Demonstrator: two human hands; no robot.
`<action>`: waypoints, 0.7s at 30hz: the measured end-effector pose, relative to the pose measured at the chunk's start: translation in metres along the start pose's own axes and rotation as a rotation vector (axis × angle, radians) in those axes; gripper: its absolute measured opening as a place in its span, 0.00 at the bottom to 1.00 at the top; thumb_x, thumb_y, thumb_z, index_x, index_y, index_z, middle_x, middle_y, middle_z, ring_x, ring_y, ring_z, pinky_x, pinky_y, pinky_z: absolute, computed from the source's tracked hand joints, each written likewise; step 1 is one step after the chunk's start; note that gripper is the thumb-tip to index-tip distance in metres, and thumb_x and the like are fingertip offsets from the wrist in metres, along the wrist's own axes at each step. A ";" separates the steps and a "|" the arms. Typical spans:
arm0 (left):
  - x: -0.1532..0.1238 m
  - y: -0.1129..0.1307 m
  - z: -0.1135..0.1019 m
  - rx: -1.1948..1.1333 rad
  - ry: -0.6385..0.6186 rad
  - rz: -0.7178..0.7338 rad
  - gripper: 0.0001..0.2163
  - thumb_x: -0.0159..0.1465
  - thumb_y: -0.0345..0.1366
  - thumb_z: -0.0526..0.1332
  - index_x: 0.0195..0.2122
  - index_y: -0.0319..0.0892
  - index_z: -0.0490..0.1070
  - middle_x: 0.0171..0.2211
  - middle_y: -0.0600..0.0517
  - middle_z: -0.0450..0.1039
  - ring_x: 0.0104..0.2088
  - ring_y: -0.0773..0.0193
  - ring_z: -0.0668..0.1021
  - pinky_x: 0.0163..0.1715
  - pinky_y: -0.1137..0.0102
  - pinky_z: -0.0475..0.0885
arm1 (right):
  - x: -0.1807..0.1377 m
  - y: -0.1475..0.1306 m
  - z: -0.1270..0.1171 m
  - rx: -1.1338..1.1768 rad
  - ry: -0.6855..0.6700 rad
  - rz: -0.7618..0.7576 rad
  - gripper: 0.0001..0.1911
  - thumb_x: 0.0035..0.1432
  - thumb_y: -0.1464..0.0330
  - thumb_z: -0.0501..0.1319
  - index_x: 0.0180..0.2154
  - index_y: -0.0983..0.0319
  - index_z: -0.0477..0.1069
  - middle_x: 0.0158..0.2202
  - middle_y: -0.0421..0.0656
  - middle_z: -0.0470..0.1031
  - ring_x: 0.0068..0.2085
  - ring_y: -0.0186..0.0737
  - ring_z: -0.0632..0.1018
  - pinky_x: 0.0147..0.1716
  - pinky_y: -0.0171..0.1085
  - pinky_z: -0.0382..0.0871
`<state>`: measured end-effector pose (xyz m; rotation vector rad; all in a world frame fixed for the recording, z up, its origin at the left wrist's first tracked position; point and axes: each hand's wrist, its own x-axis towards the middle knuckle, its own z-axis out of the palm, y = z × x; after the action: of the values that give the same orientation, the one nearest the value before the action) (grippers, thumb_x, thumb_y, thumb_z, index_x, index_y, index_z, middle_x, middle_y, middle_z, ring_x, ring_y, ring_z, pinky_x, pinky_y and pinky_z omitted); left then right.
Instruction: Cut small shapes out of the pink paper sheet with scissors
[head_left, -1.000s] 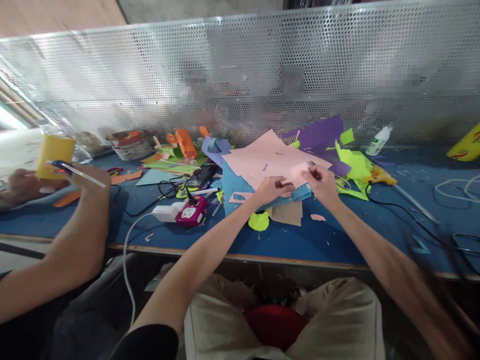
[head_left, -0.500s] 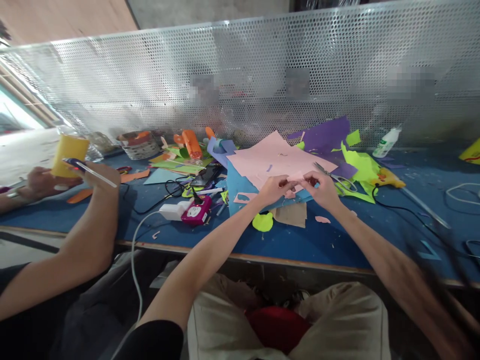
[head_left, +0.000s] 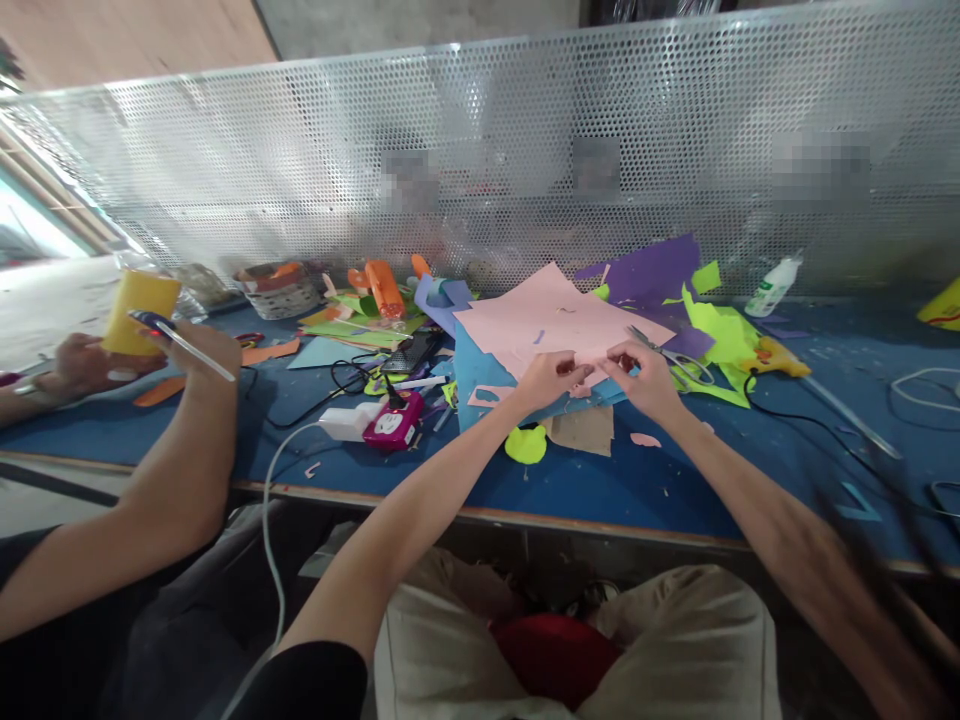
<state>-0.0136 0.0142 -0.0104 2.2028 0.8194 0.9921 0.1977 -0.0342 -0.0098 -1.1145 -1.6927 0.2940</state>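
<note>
Above the near edge of a large pink paper sheet (head_left: 551, 300), my left hand (head_left: 546, 380) and my right hand (head_left: 646, 378) face each other with fingertips pinched. A small piece of pink paper (head_left: 591, 364) spans them, hard to tell from the sheet behind. Scissors (head_left: 688, 366) lie just right of my right hand. Under the pink sheet is blue paper (head_left: 469, 362). A pink scrap with a cut-out hole (head_left: 491, 396) lies left of my left hand. Below are a yellow-green paper cutout (head_left: 525, 444) and brown cardboard (head_left: 589, 432).
At left a co-worker's hands hold a yellow block (head_left: 141, 310) and a pen (head_left: 184, 345). A magenta power adapter (head_left: 391, 422) with cables sits left of my forearm. A glue bottle (head_left: 772, 288) and yellow glue gun (head_left: 780, 358) are at right. A perforated metal panel (head_left: 510, 110) stands behind.
My fingertips have drawn slightly apart, and the small pink paper between them shows less clearly. The co-worker's pen has shifted a little. The rest looks the same.
</note>
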 end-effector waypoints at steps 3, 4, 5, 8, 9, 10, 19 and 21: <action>0.000 0.000 0.000 0.004 -0.008 -0.009 0.25 0.70 0.54 0.59 0.24 0.44 0.54 0.21 0.56 0.52 0.24 0.67 0.58 0.27 0.66 0.51 | 0.000 -0.001 0.000 0.003 -0.005 0.000 0.10 0.63 0.59 0.65 0.34 0.59 0.74 0.32 0.43 0.75 0.32 0.41 0.70 0.34 0.41 0.66; 0.000 0.000 0.000 0.006 -0.010 -0.011 0.25 0.70 0.54 0.59 0.24 0.44 0.55 0.21 0.56 0.53 0.24 0.67 0.59 0.27 0.66 0.51 | 0.000 -0.001 0.000 0.003 -0.003 0.001 0.10 0.63 0.59 0.66 0.33 0.59 0.74 0.32 0.43 0.75 0.32 0.41 0.70 0.34 0.41 0.66; 0.000 0.000 0.000 0.008 -0.009 -0.012 0.25 0.70 0.54 0.59 0.24 0.44 0.55 0.21 0.56 0.53 0.24 0.67 0.59 0.27 0.66 0.51 | 0.000 -0.001 0.000 0.002 -0.001 0.002 0.11 0.63 0.59 0.66 0.33 0.59 0.74 0.32 0.43 0.75 0.31 0.40 0.70 0.33 0.41 0.66; -0.001 0.000 0.000 0.013 -0.002 -0.008 0.25 0.70 0.54 0.60 0.24 0.44 0.55 0.21 0.56 0.54 0.24 0.67 0.59 0.28 0.66 0.52 | 0.000 -0.001 0.000 0.002 0.001 0.007 0.11 0.62 0.59 0.66 0.33 0.59 0.74 0.32 0.43 0.75 0.31 0.40 0.70 0.33 0.41 0.66; -0.001 0.000 0.000 0.015 -0.001 -0.008 0.25 0.70 0.54 0.60 0.23 0.44 0.55 0.21 0.56 0.54 0.24 0.67 0.59 0.28 0.66 0.52 | 0.000 0.000 0.000 0.002 0.001 0.008 0.11 0.62 0.59 0.66 0.33 0.59 0.74 0.32 0.43 0.75 0.31 0.40 0.70 0.33 0.41 0.66; -0.001 0.001 0.000 0.016 -0.002 -0.008 0.25 0.70 0.54 0.60 0.23 0.44 0.54 0.21 0.56 0.54 0.24 0.67 0.59 0.27 0.66 0.51 | 0.000 0.000 0.000 0.001 0.000 0.007 0.11 0.63 0.59 0.66 0.33 0.58 0.74 0.32 0.43 0.75 0.32 0.41 0.70 0.33 0.41 0.66; -0.001 0.003 -0.002 0.034 -0.032 0.001 0.25 0.70 0.54 0.59 0.23 0.44 0.56 0.21 0.55 0.56 0.24 0.66 0.60 0.27 0.65 0.53 | 0.000 0.003 0.000 -0.020 -0.010 -0.001 0.11 0.63 0.58 0.64 0.32 0.58 0.73 0.32 0.44 0.75 0.32 0.41 0.70 0.34 0.42 0.66; -0.001 0.003 -0.002 0.034 -0.046 0.003 0.25 0.70 0.55 0.58 0.23 0.44 0.57 0.21 0.54 0.57 0.23 0.66 0.61 0.27 0.66 0.54 | 0.000 0.002 0.000 -0.023 -0.011 0.006 0.12 0.63 0.57 0.64 0.33 0.58 0.73 0.33 0.44 0.75 0.32 0.42 0.71 0.34 0.42 0.67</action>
<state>-0.0149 0.0124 -0.0076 2.2477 0.8183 0.9316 0.1989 -0.0327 -0.0112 -1.1371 -1.7068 0.2854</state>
